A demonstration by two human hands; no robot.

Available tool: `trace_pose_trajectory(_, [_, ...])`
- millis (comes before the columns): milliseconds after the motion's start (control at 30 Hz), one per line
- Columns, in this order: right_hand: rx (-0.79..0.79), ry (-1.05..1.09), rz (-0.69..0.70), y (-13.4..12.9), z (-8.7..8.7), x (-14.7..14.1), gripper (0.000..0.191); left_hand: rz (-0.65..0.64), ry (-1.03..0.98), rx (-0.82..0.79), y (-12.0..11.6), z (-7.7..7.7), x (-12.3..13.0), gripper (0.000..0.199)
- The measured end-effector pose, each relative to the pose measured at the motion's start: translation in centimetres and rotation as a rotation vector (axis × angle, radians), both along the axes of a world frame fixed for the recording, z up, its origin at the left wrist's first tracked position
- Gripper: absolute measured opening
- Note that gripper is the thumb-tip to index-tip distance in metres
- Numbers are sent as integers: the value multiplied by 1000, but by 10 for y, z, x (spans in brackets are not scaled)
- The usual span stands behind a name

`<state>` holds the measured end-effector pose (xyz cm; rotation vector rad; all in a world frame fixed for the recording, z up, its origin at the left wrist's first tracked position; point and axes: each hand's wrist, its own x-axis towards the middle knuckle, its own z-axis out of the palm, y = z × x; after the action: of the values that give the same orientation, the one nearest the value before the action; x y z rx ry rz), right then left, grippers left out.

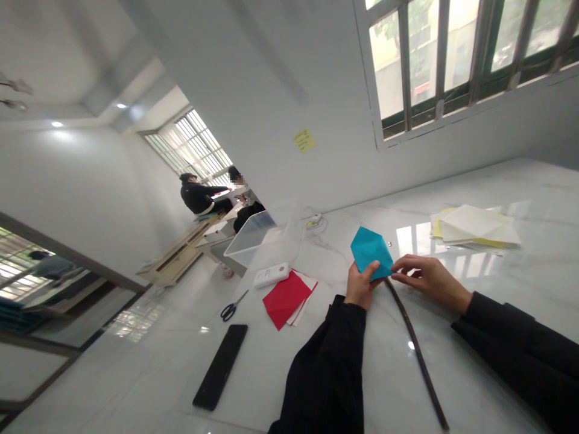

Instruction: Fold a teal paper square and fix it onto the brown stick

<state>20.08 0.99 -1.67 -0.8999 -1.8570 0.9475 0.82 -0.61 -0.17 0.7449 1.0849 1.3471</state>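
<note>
Folded blue paper (368, 250) between two hands, above a white marbled table (335, 374).
The left hand (360, 283) grips its lower edge, thumb on top; the right hand (423, 278), fingertips nearly together, meets its right corner, beside a thin dark stick (416, 346).

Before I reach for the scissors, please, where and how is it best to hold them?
I would pinch the black handle loops of the scissors from above, on the near side. They seem to lie flat, with the blades pointing away, toward the white box; the phone lies closer to you.
</note>
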Motion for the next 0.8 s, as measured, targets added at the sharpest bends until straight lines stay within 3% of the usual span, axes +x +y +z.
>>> trace_pose_trajectory(333, [23,7,-29,0,0,0,50,-34,-50,-9,-1,3,-3,71])
trace_pose_trajectory(567, [-4,19,25,0,-1,0,49,-24,-84,-15,0,3,-4,64])
trace_pose_trajectory(800, [12,21,-27,-1,7,-1,48,-112,-95,18,-1,10,-8,77])
